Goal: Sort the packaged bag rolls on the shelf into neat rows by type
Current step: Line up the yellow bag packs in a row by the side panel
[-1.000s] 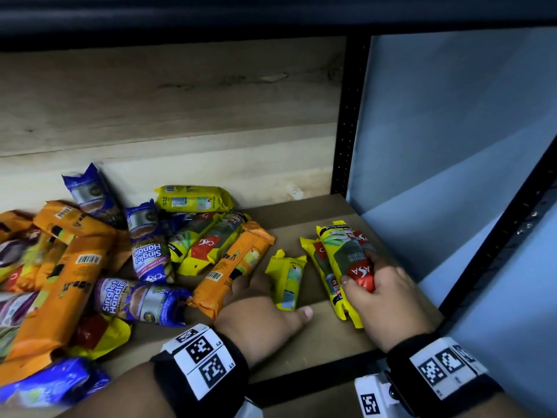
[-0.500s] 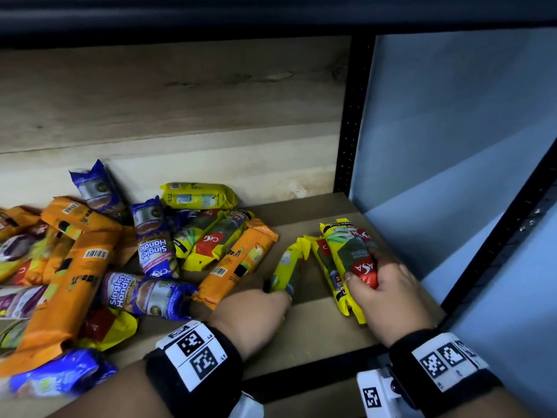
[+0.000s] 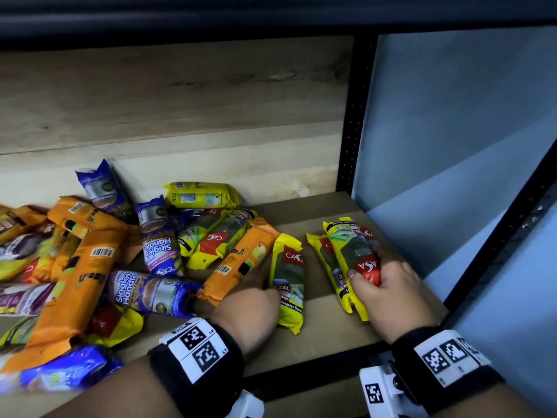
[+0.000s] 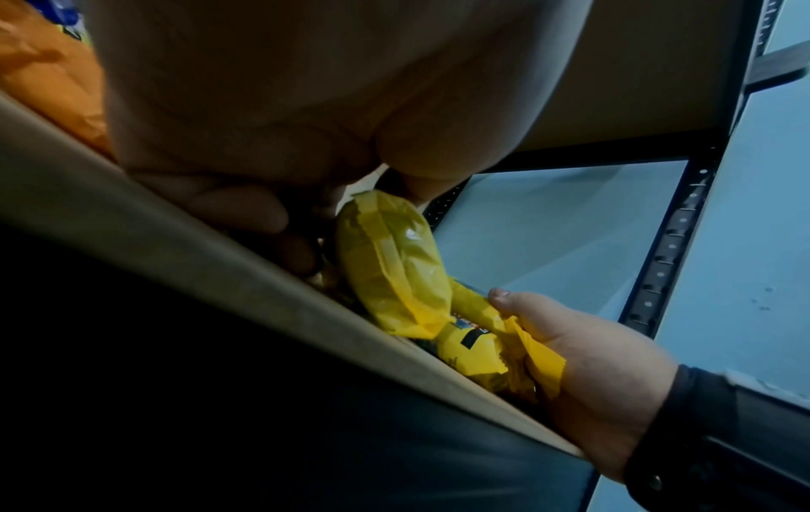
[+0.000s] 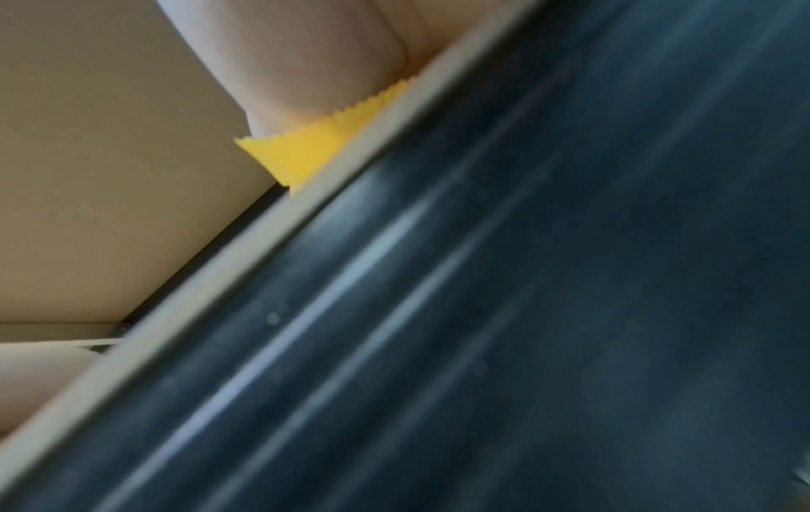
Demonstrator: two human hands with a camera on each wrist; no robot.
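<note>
A yellow CASA bag roll [image 3: 287,277] lies label-up on the shelf board [image 3: 319,330]. My left hand [image 3: 256,303] grips it from its left side; in the left wrist view my thumb and curled fingers [image 4: 245,208] pinch this roll [image 4: 394,270]. To the right, my right hand [image 3: 387,283] grips the top yellow roll [image 3: 351,251] of a small group of matching yellow rolls [image 3: 324,257], thumb on its label. The right wrist view shows only a yellow wrapper edge [image 5: 298,152] under my palm.
A mixed heap fills the left: orange rolls [image 3: 75,276], blue Singlet Handle rolls [image 3: 150,292], more yellow CASA rolls [image 3: 211,242]. One yellow roll [image 3: 202,196] lies at the wooden back wall. A black post [image 3: 352,116] and blue-grey side wall [image 3: 452,146] bound the right.
My left hand has turned the yellow roll from back-up, over its edge, to label-up. My right hand has stayed on the yellow rolls.
</note>
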